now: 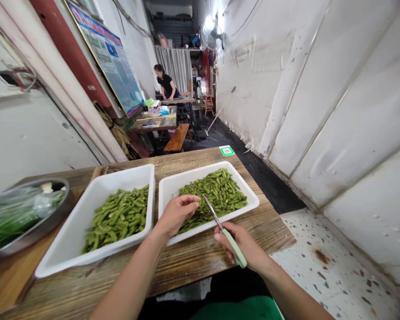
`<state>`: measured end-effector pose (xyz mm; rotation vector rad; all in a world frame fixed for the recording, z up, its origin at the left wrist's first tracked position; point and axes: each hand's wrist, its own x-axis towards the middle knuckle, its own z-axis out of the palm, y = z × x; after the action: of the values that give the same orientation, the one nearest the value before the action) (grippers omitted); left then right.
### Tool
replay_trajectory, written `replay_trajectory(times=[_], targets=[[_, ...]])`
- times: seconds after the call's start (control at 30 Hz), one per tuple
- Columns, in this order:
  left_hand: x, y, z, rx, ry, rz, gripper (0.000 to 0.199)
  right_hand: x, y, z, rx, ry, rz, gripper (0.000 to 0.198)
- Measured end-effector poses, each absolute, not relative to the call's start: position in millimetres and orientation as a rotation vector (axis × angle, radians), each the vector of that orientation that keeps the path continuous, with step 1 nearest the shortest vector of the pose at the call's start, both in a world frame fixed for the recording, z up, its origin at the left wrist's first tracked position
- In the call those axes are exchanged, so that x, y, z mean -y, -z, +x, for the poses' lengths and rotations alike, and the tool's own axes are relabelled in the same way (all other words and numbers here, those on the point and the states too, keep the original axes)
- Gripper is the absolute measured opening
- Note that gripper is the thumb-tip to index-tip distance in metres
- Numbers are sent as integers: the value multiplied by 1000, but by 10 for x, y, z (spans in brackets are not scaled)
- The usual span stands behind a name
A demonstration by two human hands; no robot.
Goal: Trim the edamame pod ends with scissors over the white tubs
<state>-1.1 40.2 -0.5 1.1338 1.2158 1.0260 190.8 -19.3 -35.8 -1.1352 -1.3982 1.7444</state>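
Observation:
My right hand grips a pair of scissors with pale green handles. Their metal blades point up and left over the right white tray. Above that same tray, my left hand is closed in a pinch, its fingertips just left of the blade tips. Whatever is between those fingertips is too small to tell from the pods behind. Green edamame pods are heaped in the right tray. A second white tray, to the left, holds more edamame pods.
Both trays stand on a wooden table. At far left, a metal bowl holds bagged green vegetables. A QR-code card lies at the table's far corner. Beyond are a bench, another table and a person leaning over a surface.

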Motion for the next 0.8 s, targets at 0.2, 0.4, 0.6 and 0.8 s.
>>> replay_trajectory(times=[0.2,0.4,0.6,0.8], targets=[[-389,11,1,-1252,-959,1280,30,226,237,1985,1674,-1503,-1094,33],[-322,-15,88,-1284,-882,1385,31,189,283,2014,1750,-1327,-1166,30],[-294,-24,128,-1198,-930,1295,32,171,359,2018,1772,-1279,-1198,30],[-273,-12,144,-1190,-913,1237,26,176,317,2022,1774,-1283,-1186,27]])
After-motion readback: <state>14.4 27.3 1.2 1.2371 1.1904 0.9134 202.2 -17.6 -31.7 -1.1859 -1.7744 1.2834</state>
